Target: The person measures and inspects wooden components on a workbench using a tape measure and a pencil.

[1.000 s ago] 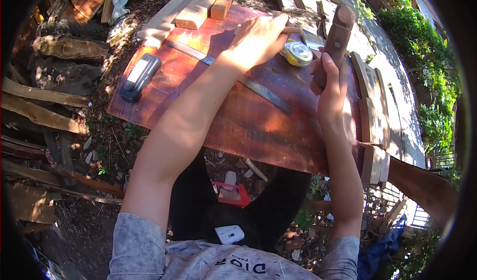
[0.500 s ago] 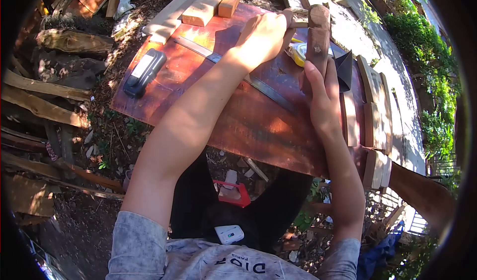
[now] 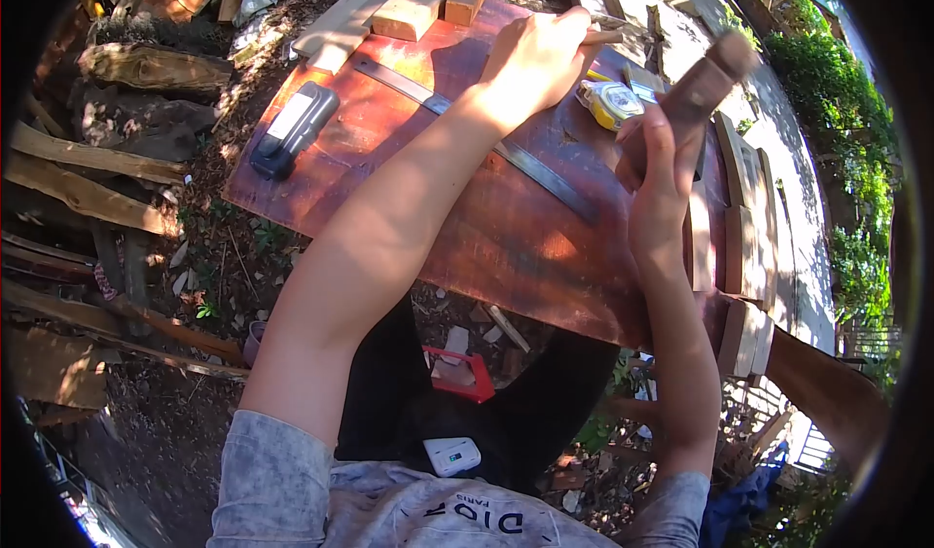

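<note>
My left hand (image 3: 538, 59) is closed around a slim wooden stick (image 3: 605, 36), whose end pokes out past the fingers over the far side of the reddish-brown board (image 3: 486, 246). My right hand (image 3: 662, 183) grips a dark brown wooden block (image 3: 699, 91) with a rounded end, tilted up to the right and slightly blurred. Between the hands lies a yellow and white tape measure (image 3: 613, 103). Beneath my left forearm a flat metal strip (image 3: 547, 180), like a ruler, crosses the board diagonally. Further left rests a black oblong case (image 3: 294, 129) with a pale label.
Pale wood pieces (image 3: 420, 3) lie along the board's far left edge, with a small block (image 3: 467, 0) beside them. More wood blocks (image 3: 745, 246) line the right edge. A red frame-shaped object (image 3: 459, 375) is on the ground below; timber (image 3: 88, 193) is piled at left.
My right hand has swung the wooden block up and right, tilting it from nearly upright. The stick in my left hand is now apart from it. More of the tape measure shows.
</note>
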The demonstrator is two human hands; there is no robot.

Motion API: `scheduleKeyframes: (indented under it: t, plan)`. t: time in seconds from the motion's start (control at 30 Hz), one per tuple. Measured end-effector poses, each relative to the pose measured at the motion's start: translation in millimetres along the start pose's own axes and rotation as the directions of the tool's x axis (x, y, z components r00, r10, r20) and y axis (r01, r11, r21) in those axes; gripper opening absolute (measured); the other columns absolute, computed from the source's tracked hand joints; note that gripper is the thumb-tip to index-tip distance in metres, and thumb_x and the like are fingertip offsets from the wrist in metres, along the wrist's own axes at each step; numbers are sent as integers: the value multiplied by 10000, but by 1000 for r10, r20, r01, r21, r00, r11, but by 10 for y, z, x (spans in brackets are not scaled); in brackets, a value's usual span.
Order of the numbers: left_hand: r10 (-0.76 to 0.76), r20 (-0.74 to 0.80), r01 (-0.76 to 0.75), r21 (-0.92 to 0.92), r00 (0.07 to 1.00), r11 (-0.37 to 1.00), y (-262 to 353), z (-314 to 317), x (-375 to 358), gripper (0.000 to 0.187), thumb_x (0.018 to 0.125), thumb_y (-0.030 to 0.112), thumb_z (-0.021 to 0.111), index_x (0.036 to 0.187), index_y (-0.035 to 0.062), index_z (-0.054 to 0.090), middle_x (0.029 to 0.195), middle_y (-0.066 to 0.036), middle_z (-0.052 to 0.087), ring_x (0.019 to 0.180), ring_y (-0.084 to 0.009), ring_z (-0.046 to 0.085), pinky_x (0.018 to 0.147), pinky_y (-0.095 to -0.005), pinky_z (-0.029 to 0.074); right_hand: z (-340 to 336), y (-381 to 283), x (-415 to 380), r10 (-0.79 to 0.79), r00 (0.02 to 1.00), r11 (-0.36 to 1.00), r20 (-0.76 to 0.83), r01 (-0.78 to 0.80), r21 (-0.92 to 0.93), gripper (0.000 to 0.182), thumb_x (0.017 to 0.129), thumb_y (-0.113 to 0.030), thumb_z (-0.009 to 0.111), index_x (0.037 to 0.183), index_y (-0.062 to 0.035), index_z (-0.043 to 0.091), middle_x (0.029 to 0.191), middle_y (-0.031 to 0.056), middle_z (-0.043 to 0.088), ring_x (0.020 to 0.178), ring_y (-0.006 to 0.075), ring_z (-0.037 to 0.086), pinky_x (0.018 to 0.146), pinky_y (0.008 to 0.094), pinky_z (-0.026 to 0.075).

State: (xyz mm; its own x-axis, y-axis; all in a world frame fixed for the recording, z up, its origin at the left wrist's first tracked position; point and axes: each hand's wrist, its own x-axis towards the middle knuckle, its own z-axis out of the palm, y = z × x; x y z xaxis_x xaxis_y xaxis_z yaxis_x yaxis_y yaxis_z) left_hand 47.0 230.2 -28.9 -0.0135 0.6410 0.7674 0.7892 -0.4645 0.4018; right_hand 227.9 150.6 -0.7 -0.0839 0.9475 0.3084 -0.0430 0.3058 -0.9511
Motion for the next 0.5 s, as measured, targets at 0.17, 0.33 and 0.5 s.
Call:
scheduleKeyframes:
  t: [0.17,0.33,0.5]
  plan:
    - [-61,38,62,-15,997,998,8,27,19,186,938,246,642,970,62,637,840,-218,717,814,-426,712,720,-504,582,-71,-70,40,152,988,985,7,-152,81,284,1017,-329,624,1133,-77,563,900,-1,593,726,47,511,581,204,388]
    - [-161,45,164,-79,986,983,89,-87,62,190,948,252,624,985,67,648,845,-202,724,803,-415,716,710,-494,583,-3,-36,-87,210,954,971,216,-178,-158,289,1024,-338,603,1150,-83,555,827,-4,577,639,40,451,558,202,351]
    - [-112,81,113,-10,990,994,43,-58,-9,145,929,172,624,1047,92,598,839,-205,705,829,-446,689,730,-528,564,91,13,10,-1,996,998,-94,6,56,299,1046,-369,537,1115,-79,555,805,4,553,554,46,369,498,228,270]
